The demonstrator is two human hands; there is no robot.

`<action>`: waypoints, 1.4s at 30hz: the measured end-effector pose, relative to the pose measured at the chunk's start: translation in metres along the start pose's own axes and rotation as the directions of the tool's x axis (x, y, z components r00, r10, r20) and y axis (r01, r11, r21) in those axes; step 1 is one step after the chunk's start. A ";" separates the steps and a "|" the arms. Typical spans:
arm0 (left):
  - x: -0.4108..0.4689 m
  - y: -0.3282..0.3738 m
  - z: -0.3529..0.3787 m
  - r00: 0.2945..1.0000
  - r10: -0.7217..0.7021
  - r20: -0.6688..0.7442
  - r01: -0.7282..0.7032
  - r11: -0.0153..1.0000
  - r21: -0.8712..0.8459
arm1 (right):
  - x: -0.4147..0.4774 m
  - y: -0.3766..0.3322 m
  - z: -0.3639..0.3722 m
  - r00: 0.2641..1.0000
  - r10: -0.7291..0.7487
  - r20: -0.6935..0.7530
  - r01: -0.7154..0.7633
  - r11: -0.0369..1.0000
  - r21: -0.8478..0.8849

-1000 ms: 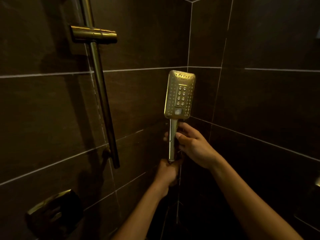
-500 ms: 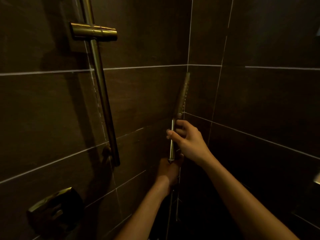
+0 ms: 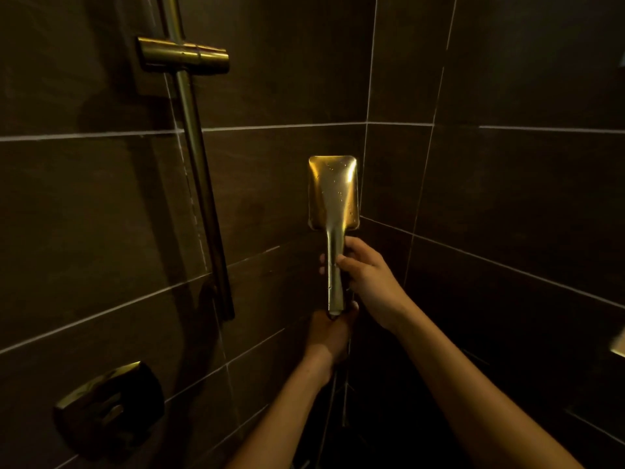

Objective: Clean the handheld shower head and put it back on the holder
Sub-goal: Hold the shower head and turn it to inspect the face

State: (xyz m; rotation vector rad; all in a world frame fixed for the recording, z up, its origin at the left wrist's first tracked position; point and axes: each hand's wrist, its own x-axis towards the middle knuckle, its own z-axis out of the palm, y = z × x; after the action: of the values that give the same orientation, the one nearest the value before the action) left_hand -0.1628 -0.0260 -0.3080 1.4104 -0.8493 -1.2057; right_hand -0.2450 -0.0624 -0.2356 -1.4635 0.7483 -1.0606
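Brass-toned, rigid, wet shower head [image 3: 333, 194] looks slippery; right hand [image 3: 367, 277] grips mid-handle, left hand [image 3: 333, 333] clasps its base; best held there.

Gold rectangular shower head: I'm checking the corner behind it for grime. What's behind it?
Behind the gold rectangular shower head are dark brown wall tiles and a pale corner grout line. The stretch directly behind it is hidden.

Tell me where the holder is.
Upper left of the head view, the holder sits clamped on the wall rail, up and left of the shower head.
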 end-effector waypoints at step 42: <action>-0.001 0.007 0.005 0.999 -0.009 0.039 0.006 0.998 0.061 | 0.003 0.017 0.015 0.926 -0.284 -0.248 0.227 0.945 -0.234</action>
State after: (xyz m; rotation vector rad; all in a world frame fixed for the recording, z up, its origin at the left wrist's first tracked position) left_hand -0.1670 -0.0281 -0.3006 1.4442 -0.9151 -1.2253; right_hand -0.2278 -0.0621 -0.2509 -1.6363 0.9000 -1.4492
